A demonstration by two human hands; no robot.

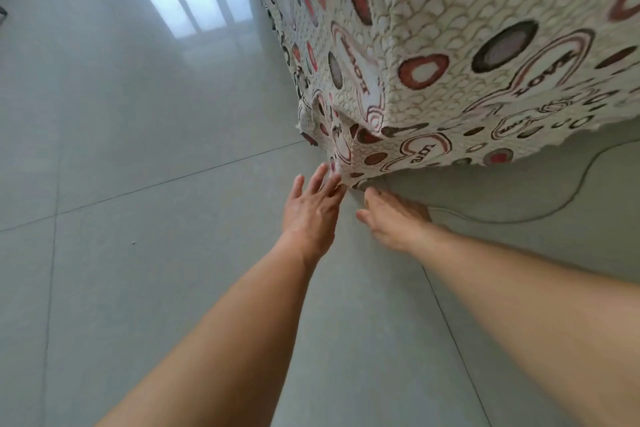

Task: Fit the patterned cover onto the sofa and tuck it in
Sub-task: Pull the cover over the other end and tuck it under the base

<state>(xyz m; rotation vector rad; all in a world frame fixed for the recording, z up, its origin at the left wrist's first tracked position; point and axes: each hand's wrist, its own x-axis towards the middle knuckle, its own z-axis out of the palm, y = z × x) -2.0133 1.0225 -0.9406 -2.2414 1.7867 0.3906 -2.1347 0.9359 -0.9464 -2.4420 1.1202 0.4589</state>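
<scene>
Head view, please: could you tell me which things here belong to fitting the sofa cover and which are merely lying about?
Part of the job:
- patterned cover, draped over the sofa corner
- left hand, fingers straight, touching the cover's bottom corner
- right hand, reaching under the cover's hem

Lying about:
- thin cable curving over the floor
- tiled floor

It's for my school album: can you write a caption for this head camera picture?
Both hands, left and right, reach the cover at its bottom corner, by the floor.
</scene>
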